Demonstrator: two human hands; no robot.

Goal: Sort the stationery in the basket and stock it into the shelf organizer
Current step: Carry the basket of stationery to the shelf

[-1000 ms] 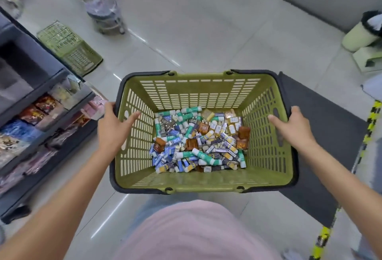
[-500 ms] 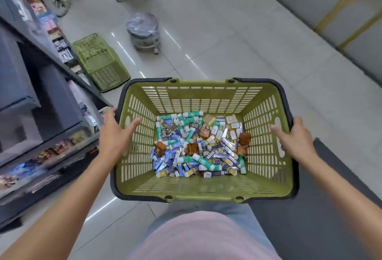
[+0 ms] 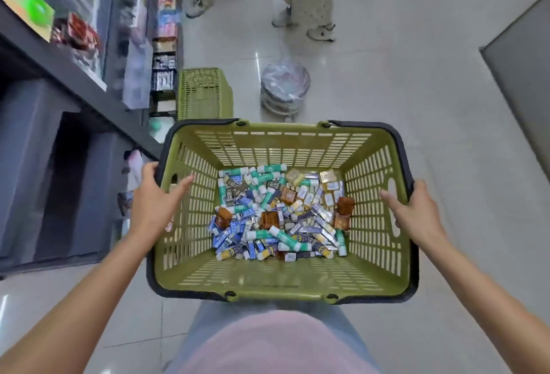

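A green plastic basket [image 3: 282, 284] with a dark rim is held in front of me at waist height. Its bottom is covered by a heap of small stationery [image 3: 279, 213]: green-and-white glue sticks, blue and white eraser packs, several brown boxes. My left hand [image 3: 157, 204] grips the basket's left rim, thumb inside, fingers outside. My right hand [image 3: 416, 213] grips the right rim the same way by the handle slot. A dark shelving unit [image 3: 74, 82] with packaged goods runs along the left.
A second green basket [image 3: 205, 94] lies upside down on the tiled floor by the shelves. A wrapped round bundle [image 3: 284, 85] sits beside it. Two people's legs [image 3: 306, 1] stand further down the aisle. A grey mat [image 3: 523, 82] edges the right.
The view has turned along the aisle and tilted up. The shelves, the floor basket and the people's legs have come further into view. Both hands keep the same grip on the basket.
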